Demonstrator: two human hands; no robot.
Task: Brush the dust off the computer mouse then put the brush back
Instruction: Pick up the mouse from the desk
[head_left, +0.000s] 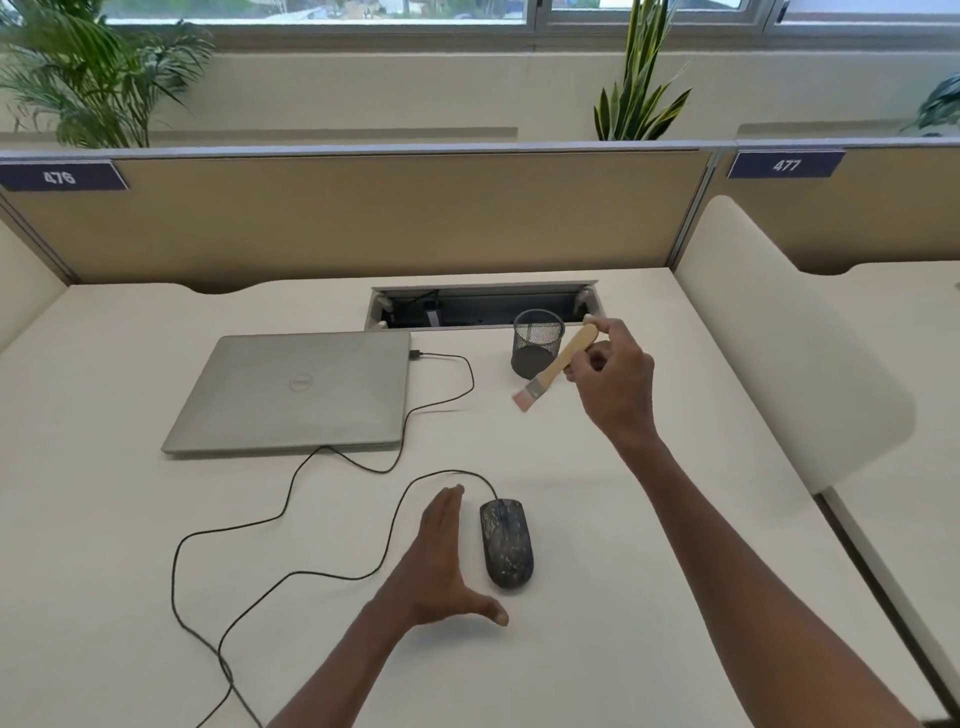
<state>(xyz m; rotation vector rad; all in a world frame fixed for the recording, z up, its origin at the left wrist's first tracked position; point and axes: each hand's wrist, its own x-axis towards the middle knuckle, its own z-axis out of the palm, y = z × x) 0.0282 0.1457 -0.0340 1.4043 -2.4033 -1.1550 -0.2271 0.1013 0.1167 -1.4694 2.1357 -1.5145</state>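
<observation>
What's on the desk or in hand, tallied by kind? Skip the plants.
Laptop: 1
Mouse: 1
Brush, held in the right hand: 1
Mesh cup: 1
Total: 4
The left hand is open beside the mouse, holding nothing.

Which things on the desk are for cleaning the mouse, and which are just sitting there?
For the job: brush in the right hand, mouse, mesh cup, left hand.
Just sitting there: closed laptop, plants.
</observation>
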